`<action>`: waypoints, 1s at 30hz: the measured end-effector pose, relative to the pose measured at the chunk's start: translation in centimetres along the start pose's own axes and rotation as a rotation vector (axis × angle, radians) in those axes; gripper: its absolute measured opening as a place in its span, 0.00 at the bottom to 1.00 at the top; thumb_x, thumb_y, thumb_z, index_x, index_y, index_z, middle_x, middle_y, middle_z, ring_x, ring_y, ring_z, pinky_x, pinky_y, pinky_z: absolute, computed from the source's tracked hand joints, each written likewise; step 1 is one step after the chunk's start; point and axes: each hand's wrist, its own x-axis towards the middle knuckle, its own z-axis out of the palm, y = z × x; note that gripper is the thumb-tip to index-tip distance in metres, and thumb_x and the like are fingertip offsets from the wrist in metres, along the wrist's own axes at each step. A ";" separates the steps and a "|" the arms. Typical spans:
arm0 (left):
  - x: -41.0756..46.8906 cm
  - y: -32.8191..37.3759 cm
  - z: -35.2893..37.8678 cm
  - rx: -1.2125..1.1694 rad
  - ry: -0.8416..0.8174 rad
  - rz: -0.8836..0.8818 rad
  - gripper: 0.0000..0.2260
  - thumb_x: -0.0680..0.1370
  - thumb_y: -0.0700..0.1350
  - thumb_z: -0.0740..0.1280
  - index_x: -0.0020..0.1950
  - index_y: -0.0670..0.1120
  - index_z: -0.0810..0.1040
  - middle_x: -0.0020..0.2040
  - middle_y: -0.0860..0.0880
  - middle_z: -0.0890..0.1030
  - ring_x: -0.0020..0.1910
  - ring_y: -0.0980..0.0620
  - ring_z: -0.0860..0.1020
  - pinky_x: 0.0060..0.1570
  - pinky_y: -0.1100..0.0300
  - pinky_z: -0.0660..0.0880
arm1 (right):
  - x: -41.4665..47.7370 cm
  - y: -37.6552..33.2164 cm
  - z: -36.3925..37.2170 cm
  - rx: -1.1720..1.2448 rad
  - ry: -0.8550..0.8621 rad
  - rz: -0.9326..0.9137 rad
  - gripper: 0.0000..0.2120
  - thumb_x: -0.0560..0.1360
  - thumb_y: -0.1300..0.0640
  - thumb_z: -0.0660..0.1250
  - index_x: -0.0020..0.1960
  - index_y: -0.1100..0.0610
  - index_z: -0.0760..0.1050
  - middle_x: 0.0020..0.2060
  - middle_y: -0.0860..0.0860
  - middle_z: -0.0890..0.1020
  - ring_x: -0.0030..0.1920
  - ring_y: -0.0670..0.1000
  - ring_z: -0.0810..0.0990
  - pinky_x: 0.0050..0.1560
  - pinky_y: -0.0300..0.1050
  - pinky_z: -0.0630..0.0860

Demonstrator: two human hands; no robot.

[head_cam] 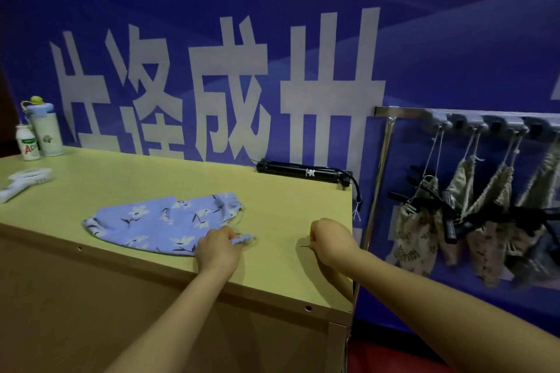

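Note:
A light blue drawstring bag with white flowers (157, 221) lies flat on the yellow-green table (272, 209), its gathered mouth to the right. My left hand (218, 248) pinches the bunched mouth edge at the bag's lower right corner. About a hand's width to the right, my right hand (330, 241) is curled above the tabletop and pinches a small thin metal pin (304, 246) that pokes out to the left. A thin cord hangs from the bag's mouth near my left hand.
A black tube-shaped device (303, 172) lies at the table's back edge. Two bottles (41, 130) and a white handheld fan (24, 180) sit at the far left. A rack (466, 121) to the right holds several patterned bags on hooks and black hangers (448, 209).

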 end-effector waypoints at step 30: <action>-4.6 0.3 -21.3 -0.514 0.862 -0.063 0.08 0.80 0.46 0.59 0.43 0.45 0.72 0.39 0.45 0.75 0.40 0.47 0.72 0.40 0.59 0.65 | -4.3 -23.9 -5.2 0.730 -0.580 -0.923 0.11 0.78 0.56 0.60 0.46 0.63 0.74 0.37 0.55 0.76 0.39 0.44 0.74 0.45 0.41 0.68</action>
